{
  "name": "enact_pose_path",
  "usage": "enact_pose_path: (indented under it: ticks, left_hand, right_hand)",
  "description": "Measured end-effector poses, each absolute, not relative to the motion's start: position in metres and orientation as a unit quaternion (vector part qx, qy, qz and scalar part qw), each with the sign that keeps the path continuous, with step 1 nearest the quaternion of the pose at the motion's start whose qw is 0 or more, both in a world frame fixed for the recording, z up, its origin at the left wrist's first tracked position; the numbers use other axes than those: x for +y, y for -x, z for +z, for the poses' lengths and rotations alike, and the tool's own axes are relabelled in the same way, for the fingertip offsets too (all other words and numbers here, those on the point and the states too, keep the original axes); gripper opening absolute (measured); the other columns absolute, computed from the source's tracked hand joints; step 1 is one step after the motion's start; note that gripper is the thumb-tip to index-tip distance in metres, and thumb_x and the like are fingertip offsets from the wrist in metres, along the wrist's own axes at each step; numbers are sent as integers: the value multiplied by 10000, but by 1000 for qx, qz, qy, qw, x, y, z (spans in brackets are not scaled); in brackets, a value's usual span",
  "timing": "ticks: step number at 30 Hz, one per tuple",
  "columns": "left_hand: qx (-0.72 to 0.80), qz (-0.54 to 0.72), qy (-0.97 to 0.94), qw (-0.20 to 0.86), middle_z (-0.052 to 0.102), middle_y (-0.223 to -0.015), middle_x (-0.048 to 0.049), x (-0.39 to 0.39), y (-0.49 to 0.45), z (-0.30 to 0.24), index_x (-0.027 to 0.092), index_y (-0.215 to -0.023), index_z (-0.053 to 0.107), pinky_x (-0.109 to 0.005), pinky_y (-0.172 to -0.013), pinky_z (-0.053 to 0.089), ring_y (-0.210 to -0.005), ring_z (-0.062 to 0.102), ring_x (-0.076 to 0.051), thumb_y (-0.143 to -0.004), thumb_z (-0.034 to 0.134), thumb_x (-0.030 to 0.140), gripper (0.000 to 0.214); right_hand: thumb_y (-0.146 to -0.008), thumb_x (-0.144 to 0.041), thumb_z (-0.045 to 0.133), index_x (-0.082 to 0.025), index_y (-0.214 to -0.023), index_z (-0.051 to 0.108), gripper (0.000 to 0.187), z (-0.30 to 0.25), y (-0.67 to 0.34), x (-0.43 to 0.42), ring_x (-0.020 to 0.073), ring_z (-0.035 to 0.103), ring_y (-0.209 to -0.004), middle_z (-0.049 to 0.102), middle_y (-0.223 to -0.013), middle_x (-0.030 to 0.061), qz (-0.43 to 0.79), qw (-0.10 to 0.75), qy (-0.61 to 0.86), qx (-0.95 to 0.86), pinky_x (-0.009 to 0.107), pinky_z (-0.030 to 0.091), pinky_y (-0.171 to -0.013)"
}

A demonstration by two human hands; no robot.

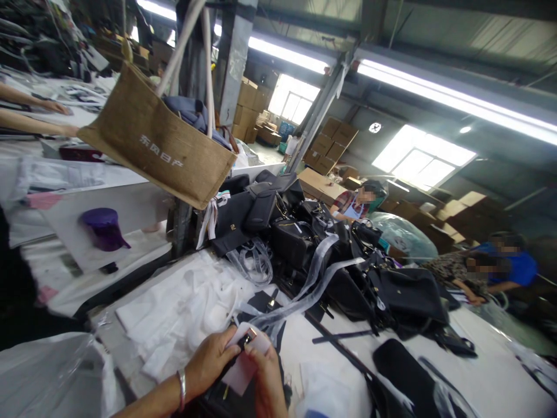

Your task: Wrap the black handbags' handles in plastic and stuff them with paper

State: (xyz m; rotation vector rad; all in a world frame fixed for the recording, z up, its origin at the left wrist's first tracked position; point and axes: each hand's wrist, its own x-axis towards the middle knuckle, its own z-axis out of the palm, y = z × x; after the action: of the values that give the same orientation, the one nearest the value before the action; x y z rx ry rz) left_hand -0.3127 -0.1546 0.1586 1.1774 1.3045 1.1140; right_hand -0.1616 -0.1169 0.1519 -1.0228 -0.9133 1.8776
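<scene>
Low in the middle of the head view, my left hand (211, 359), with a silver bangle at the wrist, pinches a small gold-coloured metal fitting on black material together with a pale sheet (239, 374). My right hand (267, 374) closes on the same sheet and fitting from the other side. The thumbs meet near the metal fitting (249, 335); its exact kind is too small to tell. Under the hands lies black bag material, mostly hidden. Clear plastic strips (300, 302) run away from just beyond my fingers. Crumpled white wrapping (191, 302) lies to the left of them.
A heap of black handbags (300, 232) covers the far side of the table. A tan tote bag (161, 139) hangs at upper left beside a post. One black bag (404, 371) lies at right. Co-workers sit beyond the heap; another person's arms (39, 113) reach in at left.
</scene>
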Motion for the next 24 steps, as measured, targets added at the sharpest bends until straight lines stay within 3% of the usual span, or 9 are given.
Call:
enact_pose_path:
  ticks: [3,7,13,17,20,24]
  left_hand:
    - [586,393,-567,425,703,-887,-34,-157,312,161,229,-960,636,-278,-791,445,-858,629,-232,-857,476,360,231]
    - [594,375,-575,420,697,-829,-21,-157,309,165,217,-943,642,-264,-766,449,-801,628,-213,-853,479,361,235]
    - [503,482,-446,562,693,-840,-27,-154,305,162,177,-1082,652,-299,-780,475,-818,612,-225,-783,594,481,430]
    - [410,493,-365,675,691,-840,-54,-149,308,160,140,-1106,644,-304,-739,480,-788,624,-216,-803,547,580,542]
    - [435,479,-381,661,688,-816,-42,-141,315,164,136,-999,675,-279,-711,468,-754,610,-198,-806,527,606,529]
    - [526,431,-492,544,672,-759,-20,-133,326,178,146,-806,681,-249,-672,439,-730,577,-190,-838,472,584,486]
  right_hand:
    - [-659,-345,767,-175,-981,656,381,153,163,-116,188,629,-723,693,-825,23,736,392,394,-387,281,482,-676]
    - [-775,-396,685,-190,-933,664,261,156,164,-118,161,604,-721,674,-820,1,691,408,424,-420,245,460,-651]
    - [-821,-484,609,-166,-868,661,326,149,164,-117,153,572,-648,638,-724,-5,638,424,476,-432,236,440,-587]
    - [-786,-517,632,-160,-817,663,360,152,165,-114,165,575,-628,641,-689,2,617,422,487,-452,247,455,-578]
    - [-799,-505,627,-168,-925,673,363,159,165,-116,192,615,-727,687,-793,27,626,416,478,-455,267,489,-651]
    - [-824,-478,616,-178,-1101,634,409,162,167,-122,238,636,-925,703,-997,68,640,432,468,-429,333,500,-819]
